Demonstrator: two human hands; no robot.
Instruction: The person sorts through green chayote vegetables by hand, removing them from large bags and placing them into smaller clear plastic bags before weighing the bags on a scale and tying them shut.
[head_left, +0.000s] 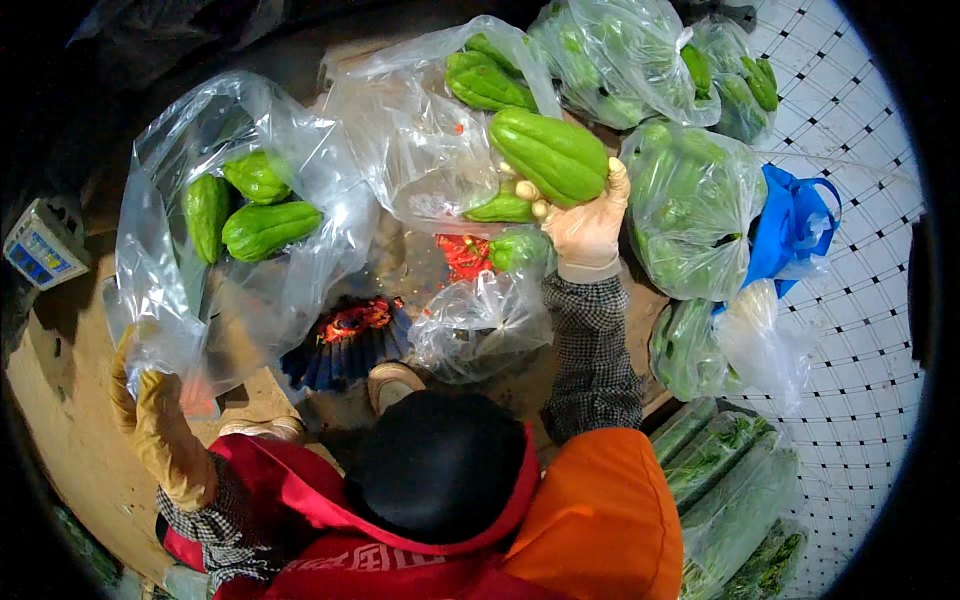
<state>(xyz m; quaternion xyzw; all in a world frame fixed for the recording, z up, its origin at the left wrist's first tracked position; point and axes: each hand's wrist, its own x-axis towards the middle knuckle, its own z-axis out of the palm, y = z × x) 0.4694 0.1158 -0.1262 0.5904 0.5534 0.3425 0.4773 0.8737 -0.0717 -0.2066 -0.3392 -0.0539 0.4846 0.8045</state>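
My gloved right hand is closed around a large green chayote, held above an open clear plastic bag. More chayotes lie in that bag, partly covered by its film. My left hand, in a tan glove, grips the gathered near edge of another clear bag. Three chayotes rest in this left bag, its mouth spread wide.
Several filled bags of chayotes line the right and far right. Beside them are a blue bag and plastic-wrapped long green vegetables. A crumpled clear bag sits near my feet. A device with a blue panel stands far left.
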